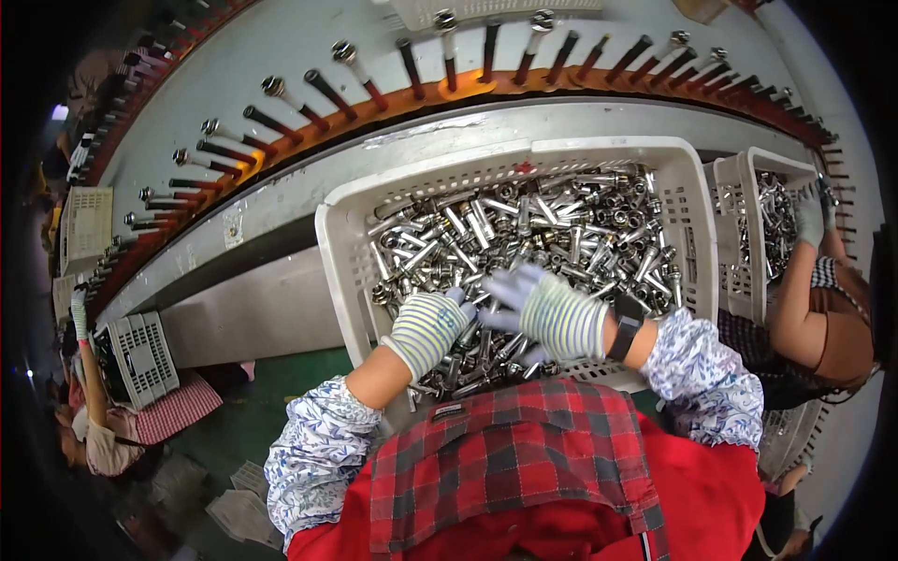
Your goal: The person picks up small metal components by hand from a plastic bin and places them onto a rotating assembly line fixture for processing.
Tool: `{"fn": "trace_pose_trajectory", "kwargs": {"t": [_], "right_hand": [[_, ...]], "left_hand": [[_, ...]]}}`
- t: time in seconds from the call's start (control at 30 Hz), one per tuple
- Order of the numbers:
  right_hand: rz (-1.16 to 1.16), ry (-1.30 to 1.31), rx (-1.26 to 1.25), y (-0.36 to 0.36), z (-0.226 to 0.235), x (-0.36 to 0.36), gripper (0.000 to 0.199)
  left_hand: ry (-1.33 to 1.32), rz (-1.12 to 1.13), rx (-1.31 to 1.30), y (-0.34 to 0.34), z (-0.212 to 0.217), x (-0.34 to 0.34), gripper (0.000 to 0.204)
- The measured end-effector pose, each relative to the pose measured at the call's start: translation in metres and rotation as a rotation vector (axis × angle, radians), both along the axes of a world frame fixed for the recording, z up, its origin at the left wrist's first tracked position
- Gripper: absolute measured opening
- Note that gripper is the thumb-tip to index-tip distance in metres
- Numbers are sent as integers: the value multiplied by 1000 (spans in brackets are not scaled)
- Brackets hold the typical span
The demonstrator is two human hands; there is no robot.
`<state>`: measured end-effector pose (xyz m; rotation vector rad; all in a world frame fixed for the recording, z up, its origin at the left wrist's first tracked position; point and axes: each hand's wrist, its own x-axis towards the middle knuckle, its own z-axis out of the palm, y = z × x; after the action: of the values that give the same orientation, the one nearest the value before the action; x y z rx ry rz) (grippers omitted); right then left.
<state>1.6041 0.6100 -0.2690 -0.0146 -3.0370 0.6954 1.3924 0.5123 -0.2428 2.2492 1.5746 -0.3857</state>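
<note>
Both my hands wear white gloves with yellow-green and grey stripes and grey fingertips. They are close together over a white plastic crate (339, 271) heaped with short chrome metal tool parts (524, 220), many with round heads. My left hand (432, 327) is at the near left of the heap, its fingers curled in and close together; what they hold, if anything, is hidden. Just to its right, my right hand (552, 313) is over the parts with fingers spread and slightly blurred. Nothing shows in its grip.
Beyond the crate runs a metal-edged line (449, 122) with an orange strip of upright tools (449, 51), some black-handled, some chrome-headed. A second crate (748, 234) stands at the right, where a co-worker's gloved hand (809, 217) reaches to the line. Another person (112, 430) works at the left by a crate (145, 360).
</note>
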Motion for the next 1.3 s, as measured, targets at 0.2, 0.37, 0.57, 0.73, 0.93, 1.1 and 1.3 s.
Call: {"fn": "trace_pose_trajectory", "kwargs": {"t": [0.2,0.37,0.57,0.73,0.93,1.1,1.3], "right_hand": [[48,-125,42,-36,32,67,95],[116,-82,53,-42,35,102,88],[115,112,95,-54,33,101,49],[142,189,42,-27,38,100,28],[-61,-15,-128,-25,31,89,25],[-135,108,-385,29,12,77,37],[-592,293,-1410,62,19,50,42]], "left_hand": [[40,-64,27,0,35,69,16],[51,-81,20,-5,49,104,16],[129,-106,17,3,53,130,26],[191,-70,10,10,70,118,23],[51,-170,-80,-2,76,105,16],[23,-98,-222,8,85,81,19],[-357,191,68,37,122,34,17]]}}
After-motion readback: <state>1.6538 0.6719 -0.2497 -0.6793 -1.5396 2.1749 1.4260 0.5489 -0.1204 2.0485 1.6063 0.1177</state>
